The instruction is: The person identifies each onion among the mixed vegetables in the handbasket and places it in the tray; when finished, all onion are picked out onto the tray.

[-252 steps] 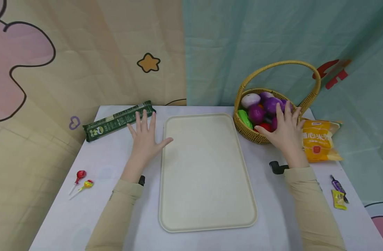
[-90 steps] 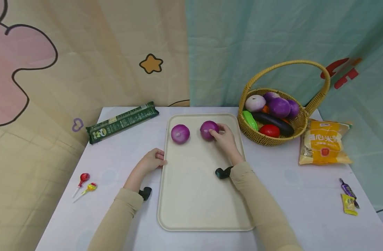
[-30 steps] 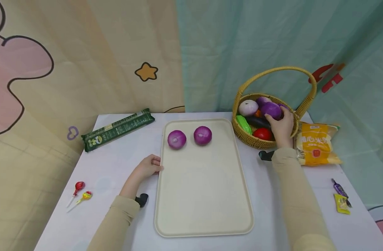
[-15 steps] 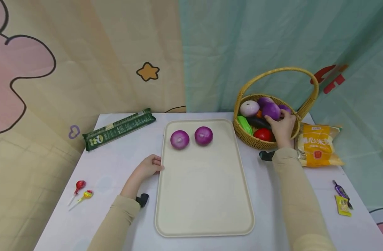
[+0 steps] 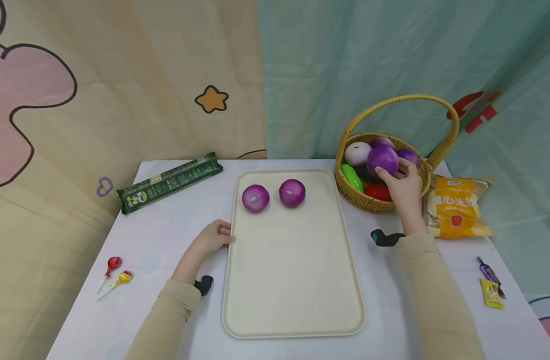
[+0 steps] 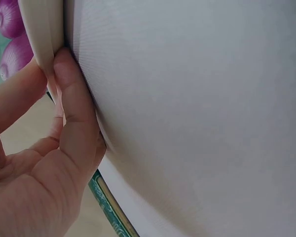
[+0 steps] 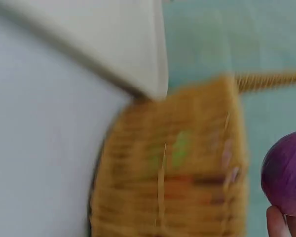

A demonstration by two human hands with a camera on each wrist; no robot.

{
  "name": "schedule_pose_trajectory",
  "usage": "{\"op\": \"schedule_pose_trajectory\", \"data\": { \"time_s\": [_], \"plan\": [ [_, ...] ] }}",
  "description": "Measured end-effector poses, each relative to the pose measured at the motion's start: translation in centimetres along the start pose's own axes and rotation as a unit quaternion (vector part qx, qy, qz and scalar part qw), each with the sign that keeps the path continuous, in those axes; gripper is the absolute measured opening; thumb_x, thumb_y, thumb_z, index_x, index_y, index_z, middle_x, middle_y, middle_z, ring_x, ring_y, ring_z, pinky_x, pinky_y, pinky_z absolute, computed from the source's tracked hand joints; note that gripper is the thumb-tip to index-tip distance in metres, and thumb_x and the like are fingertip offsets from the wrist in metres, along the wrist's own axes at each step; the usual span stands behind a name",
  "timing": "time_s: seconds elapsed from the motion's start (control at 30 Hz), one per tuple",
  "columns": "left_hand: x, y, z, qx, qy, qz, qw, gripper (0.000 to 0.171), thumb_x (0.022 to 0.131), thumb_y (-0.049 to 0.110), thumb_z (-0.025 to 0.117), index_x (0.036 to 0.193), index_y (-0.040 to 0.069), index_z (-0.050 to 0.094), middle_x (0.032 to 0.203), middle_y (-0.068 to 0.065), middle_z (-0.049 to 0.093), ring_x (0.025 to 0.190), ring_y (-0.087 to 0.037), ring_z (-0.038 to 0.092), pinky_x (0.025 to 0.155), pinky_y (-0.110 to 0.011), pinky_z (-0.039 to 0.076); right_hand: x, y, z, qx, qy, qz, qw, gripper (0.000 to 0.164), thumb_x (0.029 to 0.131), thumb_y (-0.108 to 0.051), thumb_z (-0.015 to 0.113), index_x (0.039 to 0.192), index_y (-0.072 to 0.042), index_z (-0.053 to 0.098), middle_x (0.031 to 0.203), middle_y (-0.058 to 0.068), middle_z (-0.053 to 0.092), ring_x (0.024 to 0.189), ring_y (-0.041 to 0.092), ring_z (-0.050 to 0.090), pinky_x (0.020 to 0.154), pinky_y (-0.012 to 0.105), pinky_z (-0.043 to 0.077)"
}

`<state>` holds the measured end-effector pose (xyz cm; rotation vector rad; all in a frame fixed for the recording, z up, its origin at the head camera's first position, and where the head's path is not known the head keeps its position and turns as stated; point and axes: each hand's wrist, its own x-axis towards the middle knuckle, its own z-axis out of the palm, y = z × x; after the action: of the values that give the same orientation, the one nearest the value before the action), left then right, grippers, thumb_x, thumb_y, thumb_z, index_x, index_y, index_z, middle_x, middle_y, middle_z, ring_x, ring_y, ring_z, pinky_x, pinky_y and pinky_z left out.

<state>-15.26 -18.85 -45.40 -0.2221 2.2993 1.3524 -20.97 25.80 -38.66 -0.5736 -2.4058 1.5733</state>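
Observation:
In the head view my right hand (image 5: 406, 194) grips a smooth purple onion (image 5: 382, 160) over the wicker basket (image 5: 369, 202). The right wrist view shows this onion (image 7: 286, 173) at its right edge, fingertips under it. My left hand (image 5: 209, 238) pinches the left rim of the beige tray (image 5: 293, 270); in the left wrist view thumb and finger lie on either side of that rim (image 6: 42, 29). Two magenta onions, one left (image 5: 255, 198) and one right (image 5: 292, 193), sit at the tray's far end.
The basket also holds a white onion (image 5: 357, 153), a green vegetable (image 5: 351, 177), a red tomato (image 5: 378, 192) and more purple onions (image 5: 407, 155). A yellow snack bag (image 5: 457, 207) is beside it. Lollipops (image 5: 114, 263), a green packet (image 5: 169, 182) and wrapped candies (image 5: 491, 292) lie around.
Two magenta onions have come onto the tray since the first frame. The left hand went to the rim and stays there. Over the last half second the right hand has lifted the purple onion slightly leftward.

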Motion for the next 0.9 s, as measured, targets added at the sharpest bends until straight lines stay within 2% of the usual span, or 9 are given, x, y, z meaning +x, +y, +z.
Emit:
{"op": "schedule_pose_trajectory", "data": {
  "time_s": [0.1, 0.17, 0.3, 0.47, 0.53, 0.67, 0.9],
  "plan": [
    [0.0, 0.0, -0.1, 0.003, -0.002, 0.001, 1.0000, 0.038, 0.092, 0.002, 0.063, 0.126, -0.009, 0.048, 0.109, -0.018, 0.057, 0.090, -0.019, 0.061, 0.083, -0.030, 0.059, -3.3, -0.7, 1.3, 0.022, -0.067, -0.008, 0.997, 0.078, 0.089, -0.042, 0.070, 0.150, -0.009, 0.035, 0.150, 0.015, 0.045, 0.132, 0.028, 0.046, 0.111, 0.037, 0.045],
    [0.1, -0.1, -0.1, 0.004, -0.002, 0.003, 1.0000, 0.038, 0.093, 0.002, 0.062, 0.126, -0.009, 0.047, 0.109, -0.018, 0.057, 0.090, -0.019, 0.061, 0.084, -0.030, 0.059, -5.4, -1.0, 2.7, 0.043, -0.120, -0.010, 0.992, 0.074, 0.090, -0.035, 0.071, 0.149, -0.006, 0.037, 0.149, 0.017, 0.046, 0.133, 0.030, 0.047, 0.111, 0.039, 0.045],
    [0.1, -0.2, -0.1, 0.005, -0.006, 0.004, 1.0000, 0.037, 0.094, 0.003, 0.062, 0.126, -0.008, 0.047, 0.110, -0.017, 0.057, 0.090, -0.018, 0.060, 0.084, -0.030, 0.058, -9.2, -0.7, 6.6, 0.074, -0.232, 0.000, 0.970, 0.066, 0.090, -0.024, 0.071, 0.145, -0.003, 0.040, 0.145, 0.021, 0.048, 0.131, 0.034, 0.049, 0.112, 0.046, 0.042],
    [0.1, -0.2, -0.3, 0.003, -0.010, 0.006, 0.9999, 0.037, 0.094, 0.004, 0.061, 0.126, -0.008, 0.047, 0.109, -0.017, 0.056, 0.091, -0.018, 0.060, 0.084, -0.031, 0.058, -12.6, 0.6, 11.6, 0.055, -0.330, -0.005, 0.942, 0.060, 0.089, -0.024, 0.072, 0.141, -0.009, 0.046, 0.136, 0.020, 0.056, 0.120, 0.033, 0.057, 0.099, 0.041, 0.052],
    [0.2, -0.2, -0.3, 0.000, -0.011, 0.005, 0.9999, 0.037, 0.095, 0.004, 0.061, 0.127, -0.007, 0.047, 0.109, -0.016, 0.056, 0.091, -0.018, 0.060, 0.085, -0.031, 0.058, -13.5, 1.0, 13.0, 0.044, -0.354, -0.005, 0.934, 0.058, 0.088, -0.026, 0.073, 0.139, -0.010, 0.049, 0.131, 0.019, 0.059, 0.118, 0.032, 0.058, 0.094, 0.038, 0.055],
    [0.2, -0.3, -0.4, -0.009, -0.016, 0.007, 0.9998, 0.037, 0.095, 0.004, 0.061, 0.127, -0.007, 0.047, 0.108, -0.014, 0.055, 0.090, -0.017, 0.059, 0.085, -0.031, 0.058, -14.9, 1.2, 14.7, 0.016, -0.380, -0.003, 0.925, 0.058, 0.086, -0.031, 0.075, 0.134, -0.009, 0.053, 0.125, 0.014, 0.062, 0.115, 0.028, 0.059, 0.089, 0.035, 0.057],
    [0.2, -0.1, -0.3, -0.015, -0.022, 0.003, 0.9996, 0.037, 0.095, 0.004, 0.061, 0.127, -0.008, 0.046, 0.107, -0.014, 0.055, 0.088, -0.015, 0.059, 0.085, -0.031, 0.058, -15.5, 1.5, 15.3, -0.037, -0.378, 0.008, 0.925, 0.064, 0.086, -0.042, 0.073, 0.134, -0.003, 0.054, 0.123, 0.014, 0.064, 0.108, 0.024, 0.064, 0.084, 0.033, 0.058]
  ]
}}
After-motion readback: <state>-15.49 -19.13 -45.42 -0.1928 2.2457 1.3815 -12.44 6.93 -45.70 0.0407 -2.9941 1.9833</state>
